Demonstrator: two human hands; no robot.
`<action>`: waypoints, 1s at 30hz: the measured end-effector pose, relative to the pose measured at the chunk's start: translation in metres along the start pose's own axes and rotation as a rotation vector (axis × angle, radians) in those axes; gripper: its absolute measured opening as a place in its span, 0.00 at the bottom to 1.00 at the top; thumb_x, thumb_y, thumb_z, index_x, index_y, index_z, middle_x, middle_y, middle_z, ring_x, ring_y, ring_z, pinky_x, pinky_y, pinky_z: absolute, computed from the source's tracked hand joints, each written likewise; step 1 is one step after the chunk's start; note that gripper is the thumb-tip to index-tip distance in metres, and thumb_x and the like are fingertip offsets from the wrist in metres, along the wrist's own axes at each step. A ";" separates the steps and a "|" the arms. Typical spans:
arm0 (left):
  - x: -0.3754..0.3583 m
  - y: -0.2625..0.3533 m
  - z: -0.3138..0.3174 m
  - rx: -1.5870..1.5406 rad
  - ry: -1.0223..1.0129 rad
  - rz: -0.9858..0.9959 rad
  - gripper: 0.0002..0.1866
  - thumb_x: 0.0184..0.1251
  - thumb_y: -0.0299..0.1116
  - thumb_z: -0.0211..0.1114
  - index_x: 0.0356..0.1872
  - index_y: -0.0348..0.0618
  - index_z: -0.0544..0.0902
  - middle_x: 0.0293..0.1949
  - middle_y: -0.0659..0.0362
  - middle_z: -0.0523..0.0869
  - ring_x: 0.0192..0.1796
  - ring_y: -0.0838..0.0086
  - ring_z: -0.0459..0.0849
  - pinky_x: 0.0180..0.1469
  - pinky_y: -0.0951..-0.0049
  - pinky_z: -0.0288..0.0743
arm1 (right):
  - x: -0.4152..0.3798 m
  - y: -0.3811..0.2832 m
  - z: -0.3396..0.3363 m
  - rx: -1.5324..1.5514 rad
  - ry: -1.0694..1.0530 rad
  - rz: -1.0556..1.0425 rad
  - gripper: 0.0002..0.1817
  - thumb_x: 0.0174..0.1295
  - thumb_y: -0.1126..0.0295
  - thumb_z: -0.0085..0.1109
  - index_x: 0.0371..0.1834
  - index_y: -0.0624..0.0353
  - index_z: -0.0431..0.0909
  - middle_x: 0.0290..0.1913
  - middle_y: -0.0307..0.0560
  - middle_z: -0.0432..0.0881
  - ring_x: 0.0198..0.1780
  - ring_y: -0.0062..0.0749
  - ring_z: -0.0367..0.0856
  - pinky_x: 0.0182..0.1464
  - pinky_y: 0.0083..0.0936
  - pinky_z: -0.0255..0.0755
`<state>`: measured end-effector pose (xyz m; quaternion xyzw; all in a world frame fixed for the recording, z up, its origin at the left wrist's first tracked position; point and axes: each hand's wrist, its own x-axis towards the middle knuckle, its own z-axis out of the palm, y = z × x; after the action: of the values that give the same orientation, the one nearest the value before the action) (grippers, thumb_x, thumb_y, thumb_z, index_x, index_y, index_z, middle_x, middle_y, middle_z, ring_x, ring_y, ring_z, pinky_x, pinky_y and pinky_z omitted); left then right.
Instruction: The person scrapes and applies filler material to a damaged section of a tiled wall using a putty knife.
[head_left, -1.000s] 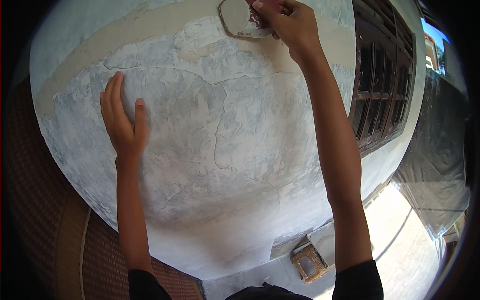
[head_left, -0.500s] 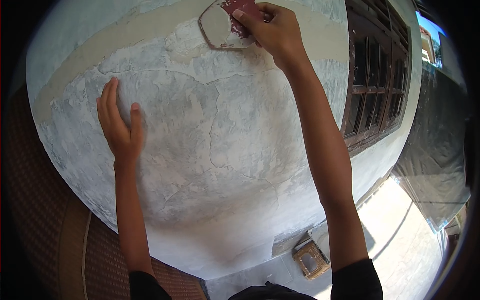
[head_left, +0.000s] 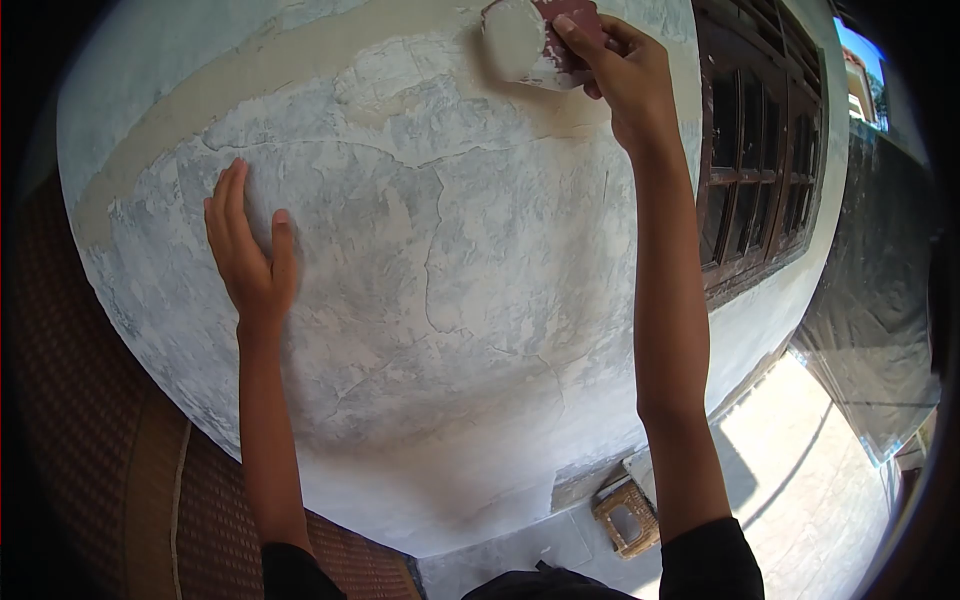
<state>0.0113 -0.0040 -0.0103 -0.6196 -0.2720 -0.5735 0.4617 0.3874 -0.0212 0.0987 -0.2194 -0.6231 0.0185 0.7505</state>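
Note:
My right hand (head_left: 632,85) grips a dark red putty scraper (head_left: 573,22) high on the wall, left of the window. Pale putty coats the blade's left part and smears its lower edge. The plastered wall (head_left: 360,250) is patchy grey and white, with thin cracks running across and down its middle. A beige band of filler (head_left: 200,105) curves over the upper part. Lower on the left, my left hand (head_left: 250,245) lies against the wall, fingers pointing up and thumb apart, holding nothing.
A dark wooden window (head_left: 745,150) with small panes is set in the wall at right. By the wall's foot, a worn brown frame-like object (head_left: 628,518) sits on the tiled floor. Brown woven matting (head_left: 90,450) covers the left side; a dark plastic sheet (head_left: 870,290) hangs at far right.
My right hand has moved the scraper to the right along the upper wall, toward the window. The left hand keeps its place on the wall, the view having shifted slightly.

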 end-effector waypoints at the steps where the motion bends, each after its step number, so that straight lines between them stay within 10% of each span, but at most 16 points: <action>1: 0.000 0.001 0.000 -0.007 -0.004 0.003 0.29 0.74 0.38 0.57 0.73 0.41 0.67 0.71 0.50 0.73 0.76 0.54 0.67 0.79 0.42 0.48 | 0.003 0.001 0.016 -0.003 -0.039 -0.025 0.27 0.59 0.58 0.77 0.52 0.70 0.84 0.33 0.42 0.86 0.29 0.17 0.76 0.28 0.18 0.65; 4: 0.000 0.002 0.001 0.021 0.000 -0.002 0.29 0.74 0.38 0.57 0.73 0.40 0.67 0.71 0.49 0.73 0.75 0.54 0.67 0.79 0.42 0.48 | 0.002 -0.017 0.066 -0.018 -0.096 0.012 0.13 0.65 0.66 0.70 0.38 0.68 0.86 0.30 0.46 0.88 0.29 0.22 0.83 0.34 0.22 0.75; 8: 0.000 0.002 0.002 0.001 -0.007 -0.009 0.29 0.75 0.38 0.56 0.73 0.40 0.67 0.72 0.49 0.72 0.75 0.53 0.67 0.79 0.42 0.49 | -0.002 -0.018 0.069 -0.264 -0.117 0.014 0.14 0.67 0.67 0.65 0.47 0.68 0.85 0.36 0.46 0.89 0.35 0.28 0.84 0.43 0.26 0.78; 10: 0.001 0.002 0.002 0.001 -0.004 -0.011 0.29 0.74 0.38 0.57 0.74 0.40 0.66 0.72 0.49 0.72 0.75 0.53 0.67 0.79 0.41 0.49 | -0.001 0.003 0.054 -0.237 0.020 -0.030 0.27 0.59 0.58 0.77 0.52 0.71 0.84 0.34 0.42 0.87 0.30 0.17 0.79 0.28 0.18 0.67; 15: -0.001 0.002 -0.001 0.011 -0.026 -0.011 0.29 0.77 0.39 0.57 0.73 0.38 0.67 0.72 0.46 0.70 0.74 0.50 0.67 0.76 0.48 0.58 | 0.001 0.044 -0.046 -0.072 0.155 0.183 0.27 0.57 0.60 0.78 0.51 0.72 0.84 0.32 0.41 0.85 0.27 0.20 0.79 0.27 0.19 0.70; 30: -0.074 0.089 0.026 -0.262 -0.145 -0.018 0.29 0.77 0.37 0.55 0.75 0.39 0.64 0.73 0.49 0.70 0.77 0.51 0.64 0.78 0.42 0.50 | -0.200 0.093 -0.179 0.305 0.298 0.612 0.07 0.75 0.64 0.60 0.48 0.54 0.82 0.35 0.30 0.81 0.30 0.09 0.69 0.27 0.13 0.58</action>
<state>0.0858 -0.0048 -0.1020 -0.7118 -0.2329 -0.5620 0.3511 0.5343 -0.0524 -0.1419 -0.2817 -0.4025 0.3024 0.8168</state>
